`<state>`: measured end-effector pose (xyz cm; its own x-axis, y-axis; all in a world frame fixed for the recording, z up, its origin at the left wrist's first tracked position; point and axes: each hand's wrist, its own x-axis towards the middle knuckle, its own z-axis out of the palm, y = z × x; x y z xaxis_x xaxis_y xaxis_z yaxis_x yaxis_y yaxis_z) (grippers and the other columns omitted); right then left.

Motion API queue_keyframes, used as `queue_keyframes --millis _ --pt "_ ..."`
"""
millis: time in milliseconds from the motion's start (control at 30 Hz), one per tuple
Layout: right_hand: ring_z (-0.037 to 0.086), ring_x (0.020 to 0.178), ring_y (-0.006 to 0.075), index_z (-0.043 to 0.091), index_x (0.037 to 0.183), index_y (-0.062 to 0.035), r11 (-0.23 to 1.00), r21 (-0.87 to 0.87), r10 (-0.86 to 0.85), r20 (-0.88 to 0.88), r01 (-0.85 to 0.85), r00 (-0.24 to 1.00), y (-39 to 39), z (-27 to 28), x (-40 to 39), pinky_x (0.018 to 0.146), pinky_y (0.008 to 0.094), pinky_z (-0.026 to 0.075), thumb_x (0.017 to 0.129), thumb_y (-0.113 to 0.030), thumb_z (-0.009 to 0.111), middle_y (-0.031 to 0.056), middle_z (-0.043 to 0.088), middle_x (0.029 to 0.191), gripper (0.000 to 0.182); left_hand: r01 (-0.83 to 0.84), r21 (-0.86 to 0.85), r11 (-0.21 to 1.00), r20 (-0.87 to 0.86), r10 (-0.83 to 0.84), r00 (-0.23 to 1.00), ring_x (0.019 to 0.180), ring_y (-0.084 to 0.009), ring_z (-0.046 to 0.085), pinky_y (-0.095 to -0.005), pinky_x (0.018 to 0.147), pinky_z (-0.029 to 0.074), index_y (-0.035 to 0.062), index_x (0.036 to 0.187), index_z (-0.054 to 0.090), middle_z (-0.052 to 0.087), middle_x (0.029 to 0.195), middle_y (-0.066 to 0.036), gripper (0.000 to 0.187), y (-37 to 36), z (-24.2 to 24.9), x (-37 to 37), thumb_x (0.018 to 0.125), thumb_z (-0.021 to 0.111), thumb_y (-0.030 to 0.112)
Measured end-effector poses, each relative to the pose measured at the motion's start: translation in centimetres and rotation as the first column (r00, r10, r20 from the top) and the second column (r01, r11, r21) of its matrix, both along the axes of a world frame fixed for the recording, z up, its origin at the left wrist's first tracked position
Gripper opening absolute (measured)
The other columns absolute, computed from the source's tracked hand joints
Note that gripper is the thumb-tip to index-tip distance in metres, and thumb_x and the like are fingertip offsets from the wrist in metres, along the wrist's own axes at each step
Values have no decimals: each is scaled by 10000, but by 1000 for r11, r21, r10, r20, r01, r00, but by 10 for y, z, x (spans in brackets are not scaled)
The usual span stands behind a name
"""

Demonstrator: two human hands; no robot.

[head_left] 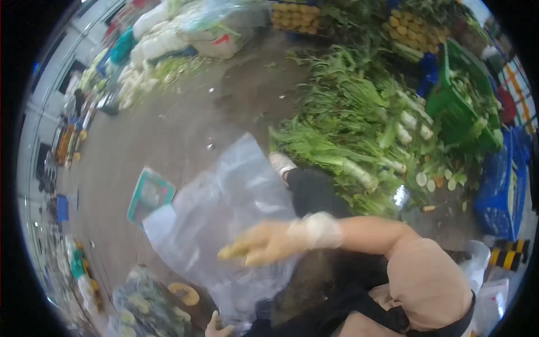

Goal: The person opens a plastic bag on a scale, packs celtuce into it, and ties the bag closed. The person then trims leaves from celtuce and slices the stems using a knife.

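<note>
A large translucent plastic bag [199,208] spreads over my lap area and the floor. Above its middle is my right hand [264,241], in a yellowish glove with a white band at the wrist; its fingers point left, slightly blurred, and look apart with nothing between them. At the bottom edge, partly cut off, my left hand [218,327] pinches the near end of the bag. A dark clear-wrapped bundle of green vegetables [149,306] lies left of that hand.
Leafy green stalks [353,123] are heaped ahead and to the right, beside a green crate [460,106] and a blue crate [499,185]. A teal-rimmed container [150,194] stands left of the bag. White bundles [157,45] lie farther back.
</note>
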<state>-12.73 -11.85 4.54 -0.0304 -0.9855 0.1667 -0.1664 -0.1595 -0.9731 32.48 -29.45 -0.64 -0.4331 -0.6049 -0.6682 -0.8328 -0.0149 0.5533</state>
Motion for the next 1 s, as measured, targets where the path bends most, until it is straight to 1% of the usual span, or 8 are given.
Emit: queue_keyframes --millis 100,167,400,533,667,800,900,1000 --pt "607 1013 195 630 1143 -56 846 201 -522 500 493 691 73 -44 -104 911 321 474 886 -137 575 87 650 1113 275 131 -112 985 0 -132 991 1208 -210 456 -319 991 377 40 1396 387 427 1401 -146 686 10 55 -50 771 661 -38" --pt "623 986 240 604 1141 13 307 275 -916 -172 911 361 123 -126 -156 880 321 487 871 -182 588 163 649 1066 334 -63 -261 963 52 80 995 1186 -203 475 -318 963 395 34 1380 410 462 1372 -142 635 11 75 -74 798 662 3" --pt "571 1110 298 441 1326 -49 -125 548 -209 -829 827 518 212 -315 -153 955 395 426 752 -295 674 194 612 1129 666 40 -456 889 64 -12 998 1114 -203 528 -322 916 430 7 1317 469 550 1276 -117 461 -5 81 -154 895 588 148" --pt "622 1003 302 577 1164 -74 -28 662 -161 -742 749 651 214 -298 -176 885 391 464 689 -305 714 162 636 1069 546 268 -633 726 61 -298 953 1159 -194 509 -303 928 439 -3 1355 427 477 1340 -73 585 21 107 -260 781 509 -78" --pt "647 851 307 605 1074 -24 221 822 -435 -399 525 808 225 -233 -184 735 378 514 718 -259 653 155 661 935 429 16 -292 956 -491 -165 856 1125 -228 553 -324 952 437 -34 1317 460 553 1248 -147 543 87 90 -362 776 502 -49" --pt "631 673 185 603 1020 0 533 810 -785 365 245 500 238 -133 -164 587 270 535 793 -191 634 119 646 848 299 319 339 885 -539 -95 837 1091 -224 573 -310 971 431 -16 1319 461 579 1211 -171 467 174 44 -455 872 575 61" --pt "643 888 205 606 1126 7 685 608 -665 298 401 685 244 -87 -155 808 321 518 780 -315 694 130 662 1046 481 361 504 785 -556 -25 831 1187 -221 482 -309 991 407 13 1465 142 431 1364 -197 863 247 -9 -487 800 681 128" --pt "494 1176 228 446 1322 22 681 439 -717 242 585 654 244 -72 -169 1025 343 375 725 -522 683 151 514 1301 842 359 708 608 -525 114 843 979 -187 572 -307 826 502 0 1305 351 559 1125 -113 679 289 -17 -501 747 729 77"
